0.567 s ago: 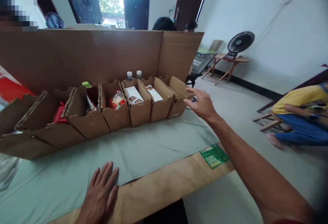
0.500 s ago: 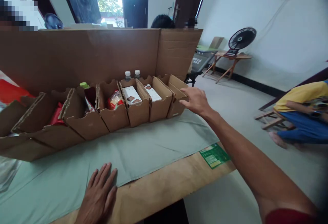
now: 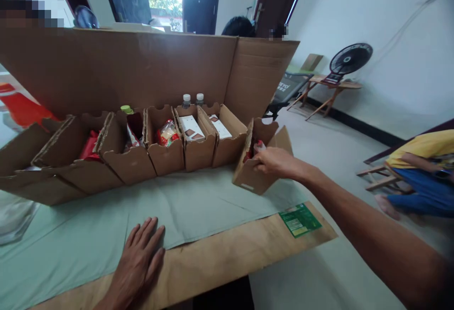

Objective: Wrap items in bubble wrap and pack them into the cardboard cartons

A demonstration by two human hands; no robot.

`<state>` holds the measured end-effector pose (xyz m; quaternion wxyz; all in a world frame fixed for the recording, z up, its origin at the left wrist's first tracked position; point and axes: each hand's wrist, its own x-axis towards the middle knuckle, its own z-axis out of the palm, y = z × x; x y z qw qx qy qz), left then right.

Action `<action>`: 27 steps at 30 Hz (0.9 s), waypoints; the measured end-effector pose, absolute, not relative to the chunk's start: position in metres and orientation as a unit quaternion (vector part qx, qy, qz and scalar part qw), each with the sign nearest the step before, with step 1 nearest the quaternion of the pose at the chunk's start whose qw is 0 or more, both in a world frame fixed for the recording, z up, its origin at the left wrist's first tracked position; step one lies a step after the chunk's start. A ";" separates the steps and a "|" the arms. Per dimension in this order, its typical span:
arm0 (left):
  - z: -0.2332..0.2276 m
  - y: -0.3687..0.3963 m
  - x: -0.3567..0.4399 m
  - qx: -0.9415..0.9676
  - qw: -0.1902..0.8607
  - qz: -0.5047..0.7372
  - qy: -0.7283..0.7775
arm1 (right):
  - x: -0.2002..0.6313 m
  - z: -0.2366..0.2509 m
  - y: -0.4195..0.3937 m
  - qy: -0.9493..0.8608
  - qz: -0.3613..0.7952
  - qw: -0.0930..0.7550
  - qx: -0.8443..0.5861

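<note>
At the right end of the row, my right hand [image 3: 278, 162] is closed on the near wall of an open-topped cardboard box [image 3: 251, 176]. This box stands turned and tilted, apart from its neighbour. Something red and white [image 3: 259, 146] shows inside it, partly hidden by my fingers. My left hand [image 3: 139, 260] lies flat with fingers spread, on the pale green cloth [image 3: 191, 206] near the table's front edge. Several more cardboard boxes stand side by side to the left. They hold white cartons [image 3: 191, 127], a red-and-clear packet [image 3: 168, 133] and a red packet [image 3: 91, 145].
A tall cardboard panel [image 3: 149, 71] stands behind the row, with two white-capped bottles [image 3: 187, 99] before it. A green printed sheet [image 3: 301, 220] lies on the bare wooden edge [image 3: 227, 258]. To the right are a fan [image 3: 351, 59] on a small table and a seated person [image 3: 425, 173].
My right hand has drawn the end box away from the row toward me, turning and tilting it so its contents show. My left hand stays flat on the table. The view has shifted slightly.
</note>
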<state>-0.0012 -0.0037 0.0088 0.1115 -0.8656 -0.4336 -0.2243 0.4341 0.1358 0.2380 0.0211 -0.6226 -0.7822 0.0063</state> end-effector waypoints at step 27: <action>0.054 0.016 0.151 -0.712 -0.307 -0.390 -0.497 | 0.433 0.071 0.070 -0.427 0.305 0.566 -0.636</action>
